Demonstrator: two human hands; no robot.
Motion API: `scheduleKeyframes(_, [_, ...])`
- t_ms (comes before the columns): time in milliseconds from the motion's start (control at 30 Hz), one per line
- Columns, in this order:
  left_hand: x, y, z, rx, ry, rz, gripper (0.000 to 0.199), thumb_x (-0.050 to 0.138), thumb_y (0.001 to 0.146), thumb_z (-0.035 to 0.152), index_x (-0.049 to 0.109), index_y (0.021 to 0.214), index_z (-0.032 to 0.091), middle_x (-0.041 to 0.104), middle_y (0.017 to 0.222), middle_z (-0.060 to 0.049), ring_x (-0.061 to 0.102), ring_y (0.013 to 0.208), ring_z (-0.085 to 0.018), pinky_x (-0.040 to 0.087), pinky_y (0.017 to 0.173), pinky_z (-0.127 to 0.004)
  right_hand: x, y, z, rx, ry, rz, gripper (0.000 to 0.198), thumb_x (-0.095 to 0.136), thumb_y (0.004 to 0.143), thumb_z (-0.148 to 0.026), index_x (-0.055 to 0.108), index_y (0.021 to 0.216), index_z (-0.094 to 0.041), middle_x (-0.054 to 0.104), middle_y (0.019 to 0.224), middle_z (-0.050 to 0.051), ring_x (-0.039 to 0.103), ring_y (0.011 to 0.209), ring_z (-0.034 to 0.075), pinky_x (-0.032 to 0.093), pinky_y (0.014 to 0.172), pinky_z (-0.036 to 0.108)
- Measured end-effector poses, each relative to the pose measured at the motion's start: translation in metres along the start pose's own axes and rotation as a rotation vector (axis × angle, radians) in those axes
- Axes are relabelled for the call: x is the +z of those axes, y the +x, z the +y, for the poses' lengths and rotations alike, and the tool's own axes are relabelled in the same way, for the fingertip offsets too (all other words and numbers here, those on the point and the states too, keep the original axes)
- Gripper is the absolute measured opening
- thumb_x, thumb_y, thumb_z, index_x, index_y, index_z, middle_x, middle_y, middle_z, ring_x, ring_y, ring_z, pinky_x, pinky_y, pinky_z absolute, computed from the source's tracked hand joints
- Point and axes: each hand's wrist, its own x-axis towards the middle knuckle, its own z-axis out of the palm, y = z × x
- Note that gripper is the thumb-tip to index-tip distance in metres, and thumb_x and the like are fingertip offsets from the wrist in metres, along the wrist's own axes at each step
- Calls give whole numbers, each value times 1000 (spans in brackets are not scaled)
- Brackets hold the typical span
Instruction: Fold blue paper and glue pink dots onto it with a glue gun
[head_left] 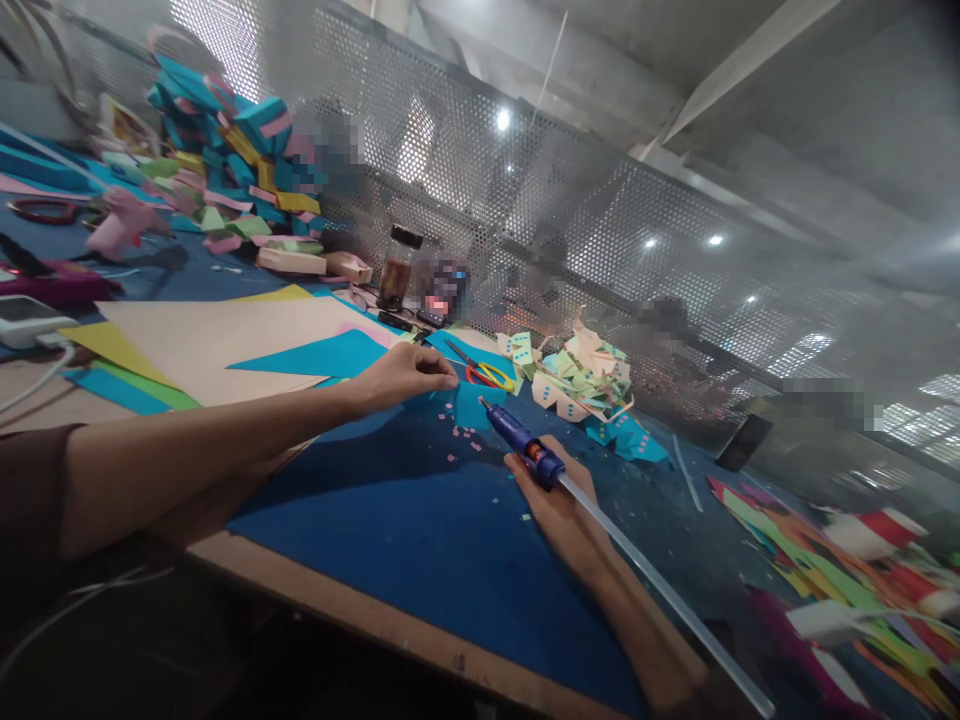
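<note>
Right hand (559,495) clamped on the glue gun (517,440), nozzle just short of the left grip. Left hand (405,375) pinches something too small to tell; best keep fingertips (448,378) off the nozzle.

Bare forearms, with a dark brown short sleeve (34,480) on the left.

A craft workshop — paper scraps (585,375), perforated metal screen (525,200), stacked paper boxes (225,160).

Blue-topped table (420,540) carries paper sheets (217,345), scissors (484,372) and scraps (461,435).
</note>
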Motion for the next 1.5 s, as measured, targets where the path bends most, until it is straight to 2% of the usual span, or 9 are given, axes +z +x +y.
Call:
scheduleKeyframes(133, [-1, -1, 2, -12, 24, -34, 27, 70, 76, 45, 75, 82, 19, 72, 79, -2, 62, 78, -19, 43, 70, -29, 1, 0, 5, -63, -14, -12, 26, 59, 92, -46, 57, 84, -22, 54, 65, -5, 49, 60, 13, 35, 57, 23])
scheduleKeyframes(433, [-1, -1, 5, 11, 22, -69, 29, 70, 78, 44, 75, 84, 16, 70, 78, -4, 59, 74, -17, 42, 66, -29, 1, 1, 9, -111, -135, 22, 16, 58, 90, -38, 59, 89, -23, 60, 73, -3, 54, 64, 15, 37, 62, 24])
scheduleKeyframes(733, [-3, -2, 5, 27, 12, -73, 30, 71, 78, 45, 75, 84, 16, 70, 78, -3, 59, 74, -17, 42, 66, -29, 0, 1, 14, -205, -210, 16, 12, 53, 82, -25, 58, 92, -23, 63, 80, 1, 58, 64, 18, 37, 60, 25])
scheduleKeyframes(1500, [-2, -2, 7, 21, 10, -87, 26, 70, 77, 43, 73, 81, 17, 68, 75, -2, 57, 72, -16, 40, 65, -28, 4, 0, 13, -189, -194, 32, 12, 53, 82, -26, 59, 92, -23, 63, 76, 0, 57, 62, 17, 37, 59, 23])
